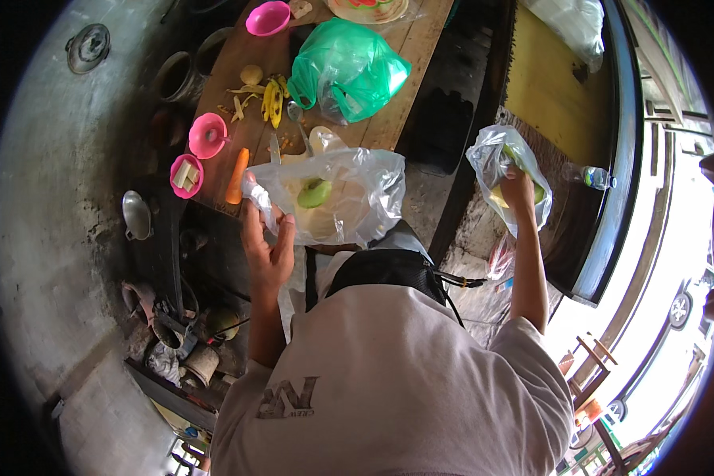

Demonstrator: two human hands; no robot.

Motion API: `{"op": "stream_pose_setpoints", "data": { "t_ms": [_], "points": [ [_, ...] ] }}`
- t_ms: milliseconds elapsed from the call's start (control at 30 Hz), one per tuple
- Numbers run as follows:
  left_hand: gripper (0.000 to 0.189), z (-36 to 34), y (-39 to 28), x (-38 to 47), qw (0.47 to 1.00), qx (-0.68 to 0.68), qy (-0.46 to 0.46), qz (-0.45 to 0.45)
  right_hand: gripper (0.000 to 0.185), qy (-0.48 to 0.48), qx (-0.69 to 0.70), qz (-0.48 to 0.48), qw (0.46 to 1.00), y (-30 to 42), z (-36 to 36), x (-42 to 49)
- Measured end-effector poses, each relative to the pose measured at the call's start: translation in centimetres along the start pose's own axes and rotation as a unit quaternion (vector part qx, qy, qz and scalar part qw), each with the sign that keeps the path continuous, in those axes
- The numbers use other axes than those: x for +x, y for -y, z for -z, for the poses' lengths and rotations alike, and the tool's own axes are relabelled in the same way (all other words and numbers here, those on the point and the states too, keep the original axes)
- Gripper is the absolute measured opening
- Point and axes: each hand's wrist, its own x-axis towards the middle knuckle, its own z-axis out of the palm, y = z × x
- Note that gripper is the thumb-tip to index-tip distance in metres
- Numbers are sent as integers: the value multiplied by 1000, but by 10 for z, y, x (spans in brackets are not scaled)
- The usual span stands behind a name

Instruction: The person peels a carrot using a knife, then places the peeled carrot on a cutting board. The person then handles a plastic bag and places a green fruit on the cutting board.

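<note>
My left hand (269,247) grips the rim of a clear plastic bag (375,184), which it holds out over the near end of the wooden table. Inside that bag, or seen through its film, is a green fruit or vegetable (314,193). Off to the right, my right hand (517,189) reaches into a second clear plastic bag (489,149). Green produce (539,194) shows around the fingers there; the fingertips are partly hidden, so their grip is unclear. A carrot (237,177) lies just beyond my left hand.
On the wooden table (387,128) are a green plastic bag (351,68), bananas (272,102), a knife (275,149), a spoon (300,124) and pink bowls (207,135). One pink bowl (187,189) holds pale cut pieces. At right, a plastic bottle (595,177) lies on its side.
</note>
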Motion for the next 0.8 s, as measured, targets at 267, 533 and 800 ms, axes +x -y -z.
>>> {"op": "stream_pose_setpoints", "data": {
  "t_ms": [267,533,800],
  "points": [
    [59,3,3,-1,997,74,-5,-21,65,-82,-85,-28,993,-76,-47,101],
    [67,-2,-22,0,996,86,35,-12,76,-31,-156,-50,986,-82,-53,146],
    [67,-8,-31,7,996,76,17,-36,101,-7,-49,-71,996,-86,-35,128]
  ]
}}
